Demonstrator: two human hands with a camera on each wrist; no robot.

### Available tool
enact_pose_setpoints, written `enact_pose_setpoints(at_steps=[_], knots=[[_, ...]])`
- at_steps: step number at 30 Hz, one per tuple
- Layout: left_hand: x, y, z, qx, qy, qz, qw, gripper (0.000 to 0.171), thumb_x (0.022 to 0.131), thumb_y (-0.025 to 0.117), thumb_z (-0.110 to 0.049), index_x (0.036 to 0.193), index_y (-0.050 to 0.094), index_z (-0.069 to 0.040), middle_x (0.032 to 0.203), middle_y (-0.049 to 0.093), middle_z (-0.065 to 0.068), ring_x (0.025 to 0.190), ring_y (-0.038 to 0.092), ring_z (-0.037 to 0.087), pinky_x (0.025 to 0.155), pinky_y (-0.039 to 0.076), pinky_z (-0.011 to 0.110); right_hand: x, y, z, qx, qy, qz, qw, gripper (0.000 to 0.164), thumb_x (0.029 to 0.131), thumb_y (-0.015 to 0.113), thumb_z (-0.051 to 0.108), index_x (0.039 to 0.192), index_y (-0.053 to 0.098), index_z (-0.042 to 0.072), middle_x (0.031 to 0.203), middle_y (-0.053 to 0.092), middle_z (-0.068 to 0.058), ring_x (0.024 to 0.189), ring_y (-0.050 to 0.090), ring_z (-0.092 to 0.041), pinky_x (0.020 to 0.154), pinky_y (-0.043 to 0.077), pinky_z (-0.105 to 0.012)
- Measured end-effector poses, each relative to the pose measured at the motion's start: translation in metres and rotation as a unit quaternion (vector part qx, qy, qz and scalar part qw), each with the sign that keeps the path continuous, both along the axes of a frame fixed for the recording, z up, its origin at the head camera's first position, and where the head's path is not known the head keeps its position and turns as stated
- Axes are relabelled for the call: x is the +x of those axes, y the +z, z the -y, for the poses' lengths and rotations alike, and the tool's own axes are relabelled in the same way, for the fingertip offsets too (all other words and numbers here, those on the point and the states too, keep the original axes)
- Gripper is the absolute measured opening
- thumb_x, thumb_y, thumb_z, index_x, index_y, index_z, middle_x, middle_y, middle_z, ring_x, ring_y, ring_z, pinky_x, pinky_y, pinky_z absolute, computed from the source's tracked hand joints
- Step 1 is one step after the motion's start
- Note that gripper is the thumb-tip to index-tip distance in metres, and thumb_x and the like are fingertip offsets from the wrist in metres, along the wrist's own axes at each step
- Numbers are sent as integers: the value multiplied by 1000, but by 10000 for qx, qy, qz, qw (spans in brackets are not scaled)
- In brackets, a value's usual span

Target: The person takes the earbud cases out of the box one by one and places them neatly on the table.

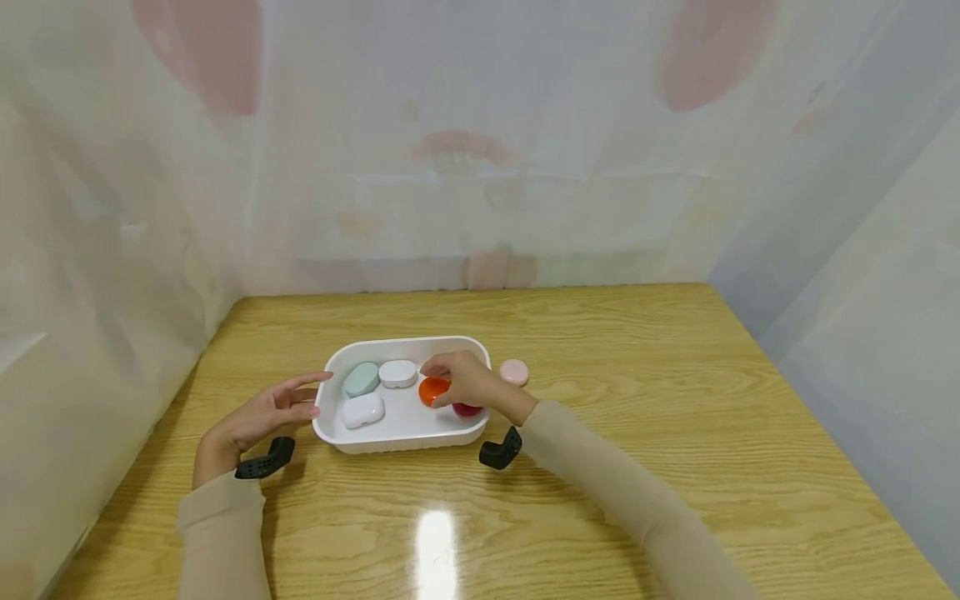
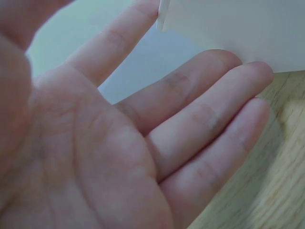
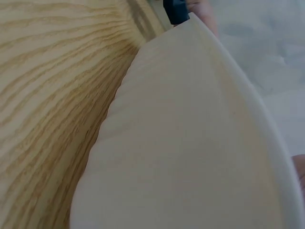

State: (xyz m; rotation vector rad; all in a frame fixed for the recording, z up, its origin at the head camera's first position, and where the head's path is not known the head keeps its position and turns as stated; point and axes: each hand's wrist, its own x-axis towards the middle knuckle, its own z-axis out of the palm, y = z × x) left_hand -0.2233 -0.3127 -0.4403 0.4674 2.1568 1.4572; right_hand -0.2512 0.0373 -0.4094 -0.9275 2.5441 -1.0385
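A white oblong basin (image 1: 408,439) stands on the wooden table. My left hand (image 1: 264,414) is at its left end, index fingertip at the rim; in the left wrist view the other fingers lie fairly straight against the outer wall (image 2: 228,28). My right hand (image 1: 468,383) reaches in over the right end and holds an orange round case (image 1: 432,391) between thumb and fingers. A dark pink round case (image 1: 467,410) lies partly hidden under that hand. Left of it sit a white earbud case (image 1: 363,411), another white rounded case (image 1: 397,374) and a mint-green case (image 1: 362,379).
On the table (image 1: 637,392), just right of the basin, lies a pale pink round case (image 1: 514,372). Pale patterned curtains (image 1: 480,208) hang behind the table and at both sides. Seen from the right wrist, the basin's outer wall (image 3: 186,143) fills most of the view.
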Motion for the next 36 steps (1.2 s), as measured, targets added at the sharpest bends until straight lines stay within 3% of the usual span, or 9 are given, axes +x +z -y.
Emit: enact_pose_setpoints(at_steps=[5,13,14,20,21,28,36], knots=[[0,0,0,15,-1,6,10000,60,98,53,-13,151,26,-7,147,38,26,111,58,-6,89,52,22,-5,-3,6,152,-114,105,9998,50,74,81,4,121,62,-4,123,67,-18,118,62,-29,104,48,-37],[0,0,1,-68,55,-41,10000,58,99,53,-14,151,28,-9,147,34,34,110,58,-5,88,52,26,-9,-10,11,855,-154,-223,9960,50,74,81,5,120,65,1,123,68,-12,114,60,-25,103,45,-34],[0,1,1,-66,67,-18,10000,59,99,53,-14,151,27,-9,146,40,28,110,58,-5,88,52,26,-8,-9,12,944,-160,-221,9952,49,74,81,4,121,65,2,123,68,-11,112,60,-25,102,45,-34],[0,1,1,-41,46,43,10000,59,99,53,-14,152,27,-10,146,41,26,110,59,-4,89,52,27,-5,-9,13,1451,-135,-477,9882,42,75,77,0,116,67,7,115,69,-7,102,57,-19,96,44,-29],[0,1,1,-46,42,29,10000,59,99,52,-14,152,27,-10,148,35,33,110,59,-5,89,52,27,-5,-9,13,1477,-128,-509,9876,41,76,78,1,115,67,7,115,69,-6,102,57,-19,96,44,-29],[1,2,-1,-11,72,51,10000,59,99,53,-14,151,27,-10,149,31,35,110,58,-5,89,52,27,-6,-10,12,1270,-180,-454,9907,42,75,80,5,115,67,5,115,70,-7,102,58,-19,96,45,-29],[1,1,0,-16,64,47,10000,60,99,53,-15,152,26,-9,149,29,37,110,58,-5,90,52,28,-5,-7,10,536,-219,-160,9982,50,73,82,6,120,64,3,120,68,-11,111,61,-23,101,47,-33]])
